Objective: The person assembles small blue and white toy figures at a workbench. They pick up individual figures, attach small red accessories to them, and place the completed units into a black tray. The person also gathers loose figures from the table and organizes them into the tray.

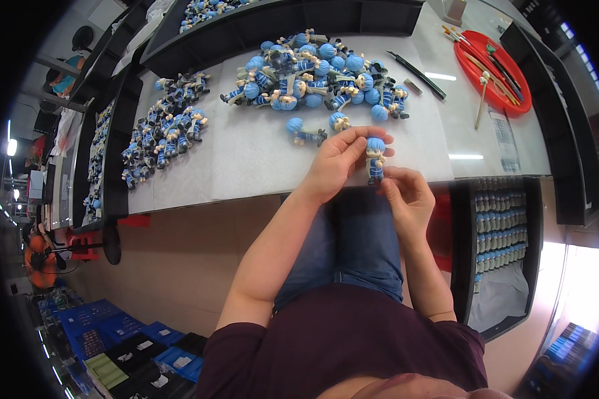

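A small blue-haired figurine in a blue outfit stands upright between my hands, just over the table's front edge. My left hand is closed on it, fingers behind the head and thumb at its side. Low down by its legs, my right hand pinches it between thumb and fingers. On the white table covering, two loose figurines lie close by; one is the figurine on its side. Behind them spreads a big pile of similar figurines.
More figurines lie heaped at the left. Dark trays line the back and left. At the right are a black pen and a red oval tray with brushes. Below it, a dark tray holds rows of figurines.
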`<state>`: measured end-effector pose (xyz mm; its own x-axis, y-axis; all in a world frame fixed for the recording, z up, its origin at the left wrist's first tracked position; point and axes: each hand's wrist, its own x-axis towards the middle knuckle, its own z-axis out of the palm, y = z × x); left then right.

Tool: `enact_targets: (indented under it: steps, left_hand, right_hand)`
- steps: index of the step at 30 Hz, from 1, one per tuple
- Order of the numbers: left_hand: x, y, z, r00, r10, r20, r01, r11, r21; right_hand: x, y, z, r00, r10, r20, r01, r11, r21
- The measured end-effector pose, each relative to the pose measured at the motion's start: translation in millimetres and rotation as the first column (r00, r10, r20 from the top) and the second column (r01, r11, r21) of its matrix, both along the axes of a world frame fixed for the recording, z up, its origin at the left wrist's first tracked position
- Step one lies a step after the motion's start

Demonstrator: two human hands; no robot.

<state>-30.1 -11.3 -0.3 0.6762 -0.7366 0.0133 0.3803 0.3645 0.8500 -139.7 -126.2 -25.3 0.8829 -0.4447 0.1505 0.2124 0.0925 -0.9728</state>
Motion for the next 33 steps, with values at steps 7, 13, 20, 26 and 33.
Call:
enact_targets:
  steps: [7,13,20,26,33]
  left_hand:
    - [0.0,0.0,0.1,1.000,0.000,0.017,0.000,1.000,0.021]
    - [-0.1,-1.2,-2.4,1.000,0.015,-0.007,-0.014,1.000,0.028]
    - [-1.3,-2.2,-3.9,0.999,0.005,0.045,-0.008,0.999,0.052]
    - [-1.9,-1.6,-5.2,0.994,-0.009,0.110,-0.001,0.996,0.090]
    - [1.1,2.7,-7.2,0.967,-0.063,0.248,0.009,0.977,0.215]
  right_hand:
    - [0.0,-0.3,-3.3,1.000,-0.009,0.006,0.009,1.000,0.001]
    - [-0.9,-1.1,-2.3,0.999,-0.012,0.040,0.009,0.998,0.066]
    - [-2.6,-3.4,-9.5,0.995,-0.040,0.090,0.027,0.988,0.151]
    - [-4.4,-2.3,-7.3,0.987,-0.068,0.144,0.035,0.975,0.219]
    - [-7.7,-2.6,-9.3,0.968,-0.123,0.217,0.099,0.988,0.121]
